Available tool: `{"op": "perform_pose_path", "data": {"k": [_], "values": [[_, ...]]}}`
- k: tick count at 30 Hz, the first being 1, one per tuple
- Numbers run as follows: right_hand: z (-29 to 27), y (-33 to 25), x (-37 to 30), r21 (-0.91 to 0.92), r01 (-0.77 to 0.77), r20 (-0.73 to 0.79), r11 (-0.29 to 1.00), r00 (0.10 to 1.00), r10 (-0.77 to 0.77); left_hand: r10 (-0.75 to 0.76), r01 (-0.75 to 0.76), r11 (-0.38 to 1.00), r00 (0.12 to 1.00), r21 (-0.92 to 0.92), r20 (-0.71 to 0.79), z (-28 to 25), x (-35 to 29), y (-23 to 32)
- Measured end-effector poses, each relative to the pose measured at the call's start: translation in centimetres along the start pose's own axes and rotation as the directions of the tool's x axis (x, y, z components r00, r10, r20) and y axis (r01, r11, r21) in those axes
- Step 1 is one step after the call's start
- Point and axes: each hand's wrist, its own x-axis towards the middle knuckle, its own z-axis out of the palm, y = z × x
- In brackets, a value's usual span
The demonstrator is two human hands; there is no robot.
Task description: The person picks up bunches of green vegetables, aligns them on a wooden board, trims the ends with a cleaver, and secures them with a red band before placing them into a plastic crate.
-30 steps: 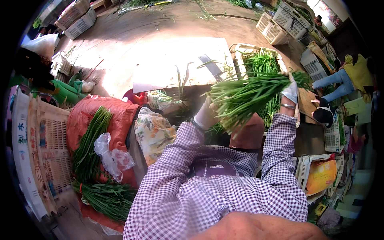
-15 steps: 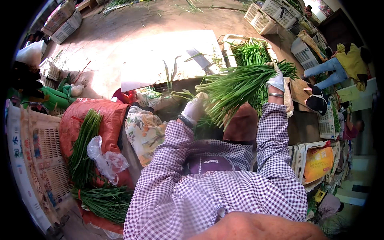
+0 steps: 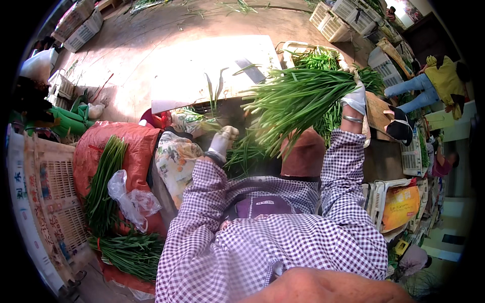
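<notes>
Right grip [image 3: 355, 96] clenched round the green bunch [image 3: 303, 96] near its right end, stems fanning left, bunch partly covering the crate [image 3: 289, 54]. Left grip [image 3: 221, 143] curled, just left of the stem ends; can't tell if holding anything.

Can't see the whole right hand [image 3: 355, 97], partly sunk among leaves of the green bunch [image 3: 303, 98], nor the middle of the pale basket [image 3: 299, 45] behind. Can't make out anything inside the left hand [image 3: 221, 143], perhaps a little blurred. Lose the upper-left edge of the white board [image 3: 197, 65] in glare. Can't follow the crates [image 3: 45, 197] at left past the dark rim, nor discern the far-right person [image 3: 444, 167], dim and small.
</notes>
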Motion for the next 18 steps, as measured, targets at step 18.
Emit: {"op": "perform_pose_path", "data": {"k": [18], "values": [[0.7, 3.4, 0.3, -0.194, 0.111, -0.162, 0.975, 0.976, -0.143, 0.592, -0.440, 0.251, 0.775, 0.862, 0.223, 5.5, -1.0, 1.1]]}}
